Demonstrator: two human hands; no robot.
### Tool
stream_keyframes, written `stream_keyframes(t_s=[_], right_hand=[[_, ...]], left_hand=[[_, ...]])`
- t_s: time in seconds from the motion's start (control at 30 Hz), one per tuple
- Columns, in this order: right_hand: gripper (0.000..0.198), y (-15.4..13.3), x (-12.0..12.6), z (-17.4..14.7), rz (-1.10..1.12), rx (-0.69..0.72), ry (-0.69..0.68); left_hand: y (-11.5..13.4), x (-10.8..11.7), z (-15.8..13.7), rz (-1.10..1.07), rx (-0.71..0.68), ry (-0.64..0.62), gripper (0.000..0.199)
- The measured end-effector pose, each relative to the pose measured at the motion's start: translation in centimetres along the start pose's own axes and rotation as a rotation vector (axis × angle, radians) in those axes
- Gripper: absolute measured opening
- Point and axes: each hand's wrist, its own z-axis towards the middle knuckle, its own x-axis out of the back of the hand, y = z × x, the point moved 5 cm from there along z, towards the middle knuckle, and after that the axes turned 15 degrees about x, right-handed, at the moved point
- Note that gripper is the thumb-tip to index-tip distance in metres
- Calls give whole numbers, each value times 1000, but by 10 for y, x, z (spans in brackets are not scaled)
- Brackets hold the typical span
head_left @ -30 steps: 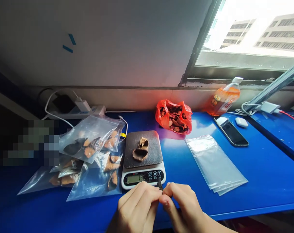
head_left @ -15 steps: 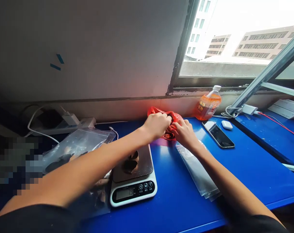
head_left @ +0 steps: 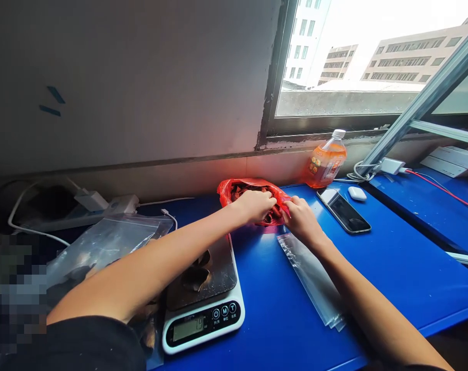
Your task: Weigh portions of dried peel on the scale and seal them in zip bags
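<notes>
A red plastic bag (head_left: 226,191) stands against the wall with its mouth open, showing dark, dried, curled pieces (head_left: 239,190) inside. My left hand (head_left: 256,205) is over the bag's mouth with its fingers curled down among the pieces; its fingertips and anything in them are hidden. On the bag's right side, my right hand (head_left: 300,217) pinches the rim. Nearer to me is a white kitchen scale (head_left: 203,323), partly under my left forearm. Its display seems to read 7.9. Several dark dried pieces (head_left: 197,278) lie on its plate.
Clear zip bags (head_left: 311,278) lie flat below my right hand. At left, a larger clear bag (head_left: 114,237) holds dried pieces. Along the back are a power strip (head_left: 121,205) and an orange drink bottle (head_left: 326,159). A phone (head_left: 344,211) and white earbud case (head_left: 357,194) lie right.
The bag's mouth has opened wider, so the dark pieces show more. My left hand has shifted from the gathered red plastic to over the opening. The view has turned slightly.
</notes>
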Motion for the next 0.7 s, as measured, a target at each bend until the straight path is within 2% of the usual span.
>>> stream_keyframes(t_s=[0.13,0.23,0.33,0.5,0.6,0.7], right_hand=[[22,3,16,-1,142,-65,152],[27,9,26,-2,295,-115,282],[27,9,33,-3,358,-125,362],[25,-3,39,-1,364,-53,351],[20,-7,40,0,358,-15,299],[19,-3,42,0,375,-30,307]], left_hand=[[2,-4,-9,-31,-83,53,22],[-11,-7,-8,-37,-106,31,16],[-24,-8,-2,-32,-134,-4,13],[-12,-10,14,-1,-211,18,26],[-5,-13,23,30,-257,24,21],[-16,-12,29,59,-269,6,15]])
